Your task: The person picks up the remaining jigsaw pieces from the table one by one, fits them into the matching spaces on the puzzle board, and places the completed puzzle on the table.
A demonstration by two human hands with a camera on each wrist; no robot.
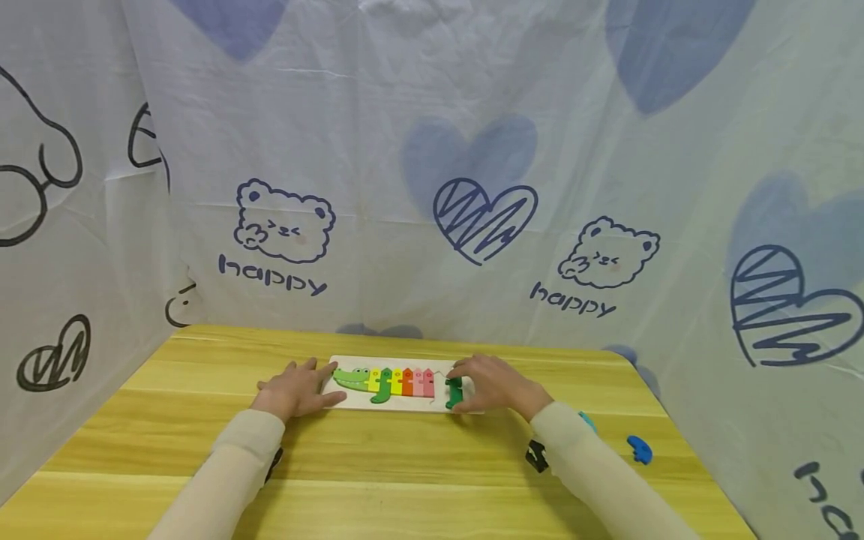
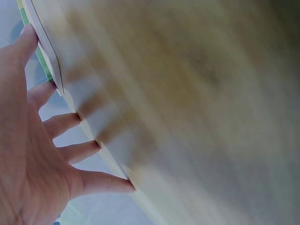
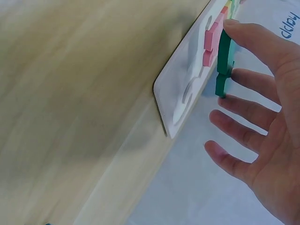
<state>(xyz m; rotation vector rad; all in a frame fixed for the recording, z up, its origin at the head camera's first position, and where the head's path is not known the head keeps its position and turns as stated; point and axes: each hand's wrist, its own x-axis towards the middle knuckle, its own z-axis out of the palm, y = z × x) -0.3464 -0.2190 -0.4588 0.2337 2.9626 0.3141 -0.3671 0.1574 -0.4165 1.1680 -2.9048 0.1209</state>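
A white puzzle board (image 1: 405, 406) with a colourful crocodile lies flat on the table. Its light green head (image 1: 352, 379) is at the left end, followed by yellow, green, orange and pink pieces. My left hand (image 1: 293, 391) rests at the board's left end with spread fingers; in the left wrist view the thumb touches the board's edge and the other fingertips meet the table. With thumb and fingers my right hand (image 1: 496, 386) pinches a dark green puzzle piece (image 3: 225, 58), held just above the board's right part, where a pale recess (image 3: 185, 101) shows.
On the right of the wooden table (image 1: 378, 480) lies a blue puzzle piece (image 1: 639, 449). A turquoise piece (image 1: 587, 421) is partly hidden behind the right forearm. White printed cloth (image 1: 378, 150) hangs behind and beside the table.
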